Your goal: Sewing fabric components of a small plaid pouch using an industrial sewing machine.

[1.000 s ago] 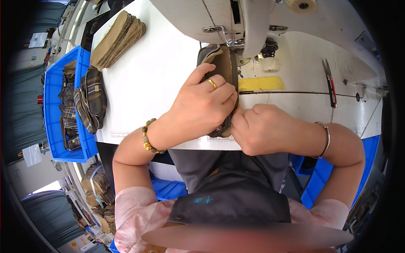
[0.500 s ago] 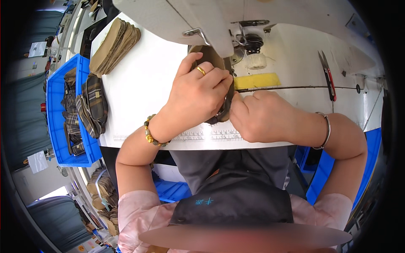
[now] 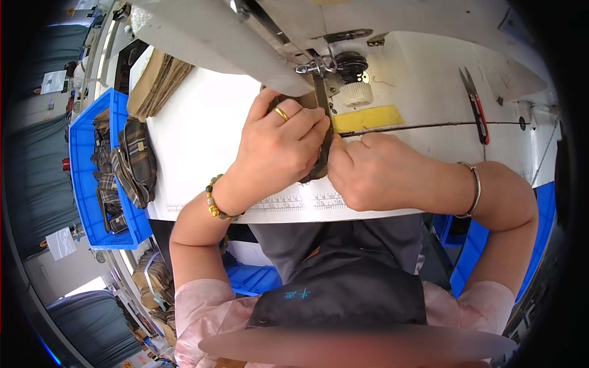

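A dark brown fabric piece with a zipper lies lengthwise under the sewing machine, its far end at the presser foot. On top of it, from the left, rests my left hand, fingers bent and gripping the fabric beside the zipper teeth. My right hand is closed at the near right edge of the same piece, thumb and fingertips pinched together on it. Part of the fabric is hidden beneath my left hand.
A yellow strip lies right of the fabric, and red-handled thread snips farther right. Tan fabric pieces are stacked at the far left. Beside the table, a blue crate holds plaid pouches. A printed ruler runs along the front edge.
The view has shifted a little, so the machine head appears farther left and more of the presser foot shows. Both hands keep their grip on the zippered fabric, slightly farther left in the picture.
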Available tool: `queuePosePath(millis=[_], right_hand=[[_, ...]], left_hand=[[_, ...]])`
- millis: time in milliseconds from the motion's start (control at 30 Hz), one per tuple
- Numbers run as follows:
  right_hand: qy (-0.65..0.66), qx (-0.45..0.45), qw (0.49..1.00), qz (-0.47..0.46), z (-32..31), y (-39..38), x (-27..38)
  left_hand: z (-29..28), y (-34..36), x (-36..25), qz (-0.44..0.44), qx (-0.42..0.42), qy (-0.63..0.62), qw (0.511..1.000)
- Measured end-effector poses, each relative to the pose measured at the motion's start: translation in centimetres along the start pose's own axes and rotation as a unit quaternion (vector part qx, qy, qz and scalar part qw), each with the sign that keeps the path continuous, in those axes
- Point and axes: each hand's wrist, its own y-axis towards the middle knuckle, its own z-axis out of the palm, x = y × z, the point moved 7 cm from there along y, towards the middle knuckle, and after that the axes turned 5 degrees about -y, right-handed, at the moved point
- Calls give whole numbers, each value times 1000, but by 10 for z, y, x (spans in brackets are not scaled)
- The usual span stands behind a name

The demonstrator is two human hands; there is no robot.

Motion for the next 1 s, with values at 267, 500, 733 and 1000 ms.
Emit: queuePosePath(millis=[267,500,733,1000], right_hand=[[9,1,1000,1,0,-1,0],[-28,-81,996,35,0,1,-6],[-21,-67,997,44,1,2,-15],[-28,-43,997,62,4,4,-18]], left_hand=[[-1,-1,-1,17,-17,-11,1000],[2,2,5,20,-23,-16,999],[5,7,17,12,-38,-6,999],[7,9,27,-3,-48,-11,999]])
